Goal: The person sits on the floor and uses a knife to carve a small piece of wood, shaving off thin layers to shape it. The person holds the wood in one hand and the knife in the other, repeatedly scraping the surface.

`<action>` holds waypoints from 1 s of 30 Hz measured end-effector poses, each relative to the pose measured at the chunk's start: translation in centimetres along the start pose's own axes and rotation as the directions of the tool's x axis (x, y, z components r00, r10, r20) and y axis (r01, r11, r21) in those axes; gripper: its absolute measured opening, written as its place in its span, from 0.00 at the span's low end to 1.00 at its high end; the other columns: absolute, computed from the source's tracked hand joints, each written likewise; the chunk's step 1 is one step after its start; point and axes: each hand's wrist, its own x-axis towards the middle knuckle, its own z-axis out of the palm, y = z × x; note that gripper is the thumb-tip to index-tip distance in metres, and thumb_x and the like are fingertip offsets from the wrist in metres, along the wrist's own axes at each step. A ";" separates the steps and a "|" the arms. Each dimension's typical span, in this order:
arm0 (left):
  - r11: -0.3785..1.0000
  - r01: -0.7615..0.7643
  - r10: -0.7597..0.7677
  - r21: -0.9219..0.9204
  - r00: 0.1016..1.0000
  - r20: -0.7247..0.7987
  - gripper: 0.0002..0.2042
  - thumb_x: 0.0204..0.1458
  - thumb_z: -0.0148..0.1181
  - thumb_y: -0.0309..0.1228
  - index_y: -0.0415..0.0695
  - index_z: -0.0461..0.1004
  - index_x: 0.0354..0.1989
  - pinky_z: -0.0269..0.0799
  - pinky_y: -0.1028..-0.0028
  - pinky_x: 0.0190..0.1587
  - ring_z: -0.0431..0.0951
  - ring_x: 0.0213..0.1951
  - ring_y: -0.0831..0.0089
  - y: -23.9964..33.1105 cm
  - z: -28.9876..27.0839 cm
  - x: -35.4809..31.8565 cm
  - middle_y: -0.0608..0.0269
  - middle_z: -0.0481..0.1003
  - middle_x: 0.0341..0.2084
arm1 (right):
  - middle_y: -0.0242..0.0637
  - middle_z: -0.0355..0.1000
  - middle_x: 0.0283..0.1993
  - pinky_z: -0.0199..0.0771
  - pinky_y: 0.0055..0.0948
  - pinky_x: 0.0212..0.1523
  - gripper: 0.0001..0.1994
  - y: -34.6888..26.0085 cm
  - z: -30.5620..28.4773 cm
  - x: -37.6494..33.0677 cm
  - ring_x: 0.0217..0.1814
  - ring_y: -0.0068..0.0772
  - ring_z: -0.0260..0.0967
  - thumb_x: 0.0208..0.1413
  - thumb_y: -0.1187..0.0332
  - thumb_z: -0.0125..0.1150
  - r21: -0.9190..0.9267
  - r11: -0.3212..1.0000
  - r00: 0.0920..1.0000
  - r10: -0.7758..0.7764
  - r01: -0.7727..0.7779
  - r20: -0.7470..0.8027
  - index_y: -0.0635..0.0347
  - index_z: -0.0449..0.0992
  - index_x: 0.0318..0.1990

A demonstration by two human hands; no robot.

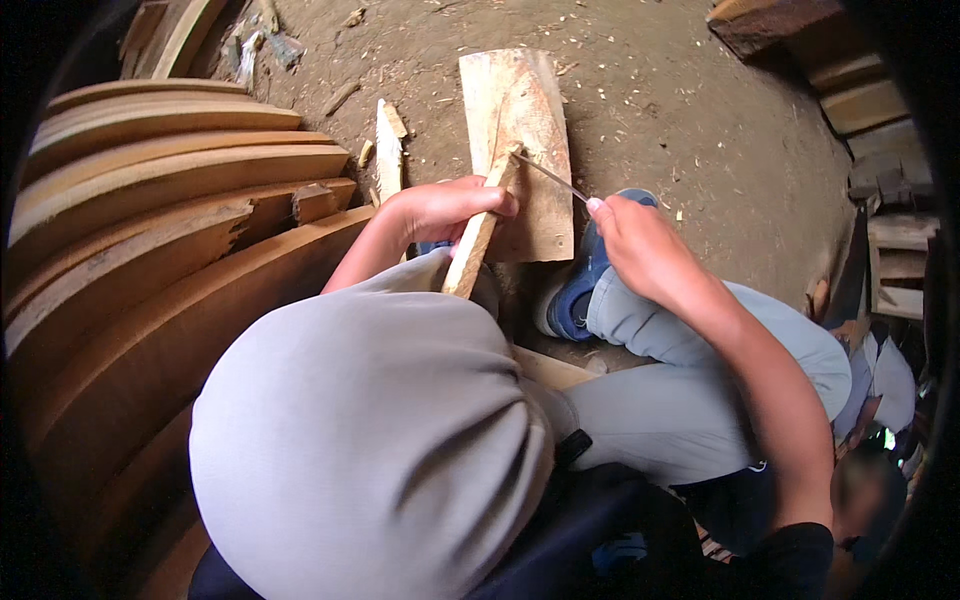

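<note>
My left hand (440,212) is wrapped around a narrow strip of wood (474,246), thumb on its upper side. The strip slants up and away from my lap, its far end over a flat pale board (515,95) lying on the ground. In my right hand (640,245) is a thin metal tool (556,180); its handle is hidden in the fist, so I cannot tell its exact kind. Its tip meets the far end of the strip.
Long curved-looking planks (170,165) are stacked along the left. Wood offcuts (390,140) and shavings lie on the dirt floor (680,130). More timber (865,105) stands at the right. My blue shoe (578,290) is beside the board.
</note>
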 end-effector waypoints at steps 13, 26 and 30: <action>0.978 -0.106 0.104 -0.179 0.994 -0.021 0.09 0.49 0.50 0.36 0.47 0.62 0.23 0.68 0.67 0.15 0.63 0.11 0.72 -0.2 2.8 -0.7 0.64 0.62 0.11 | 0.64 0.72 0.36 0.66 0.56 0.44 0.23 -0.7 0.3 -0.2 0.43 0.69 0.68 0.71 0.57 0.37 0.083 0.995 0.998 -0.052 0.055 -0.030 0.71 0.71 0.35; 0.978 -0.203 0.199 -0.057 0.978 -0.070 0.09 0.50 0.50 0.36 0.43 0.66 0.27 0.64 0.73 0.28 0.69 0.23 0.73 -1.3 1.8 -0.1 0.63 0.68 0.20 | 0.67 0.72 0.37 0.69 0.58 0.45 0.23 -1.1 -0.5 -0.2 0.44 0.69 0.70 0.71 0.59 0.37 -0.008 1.000 0.998 -0.023 0.024 0.060 0.72 0.72 0.36; 0.975 -0.223 0.219 -0.013 0.967 -0.133 0.09 0.50 0.49 0.37 0.46 0.62 0.25 0.56 0.72 0.24 0.62 0.20 0.76 -1.4 2.3 0.2 0.67 0.62 0.17 | 0.67 0.73 0.38 0.69 0.59 0.45 0.23 -1.6 -0.9 -0.5 0.45 0.68 0.71 0.71 0.59 0.36 -0.053 0.999 0.998 0.003 0.000 0.063 0.71 0.73 0.36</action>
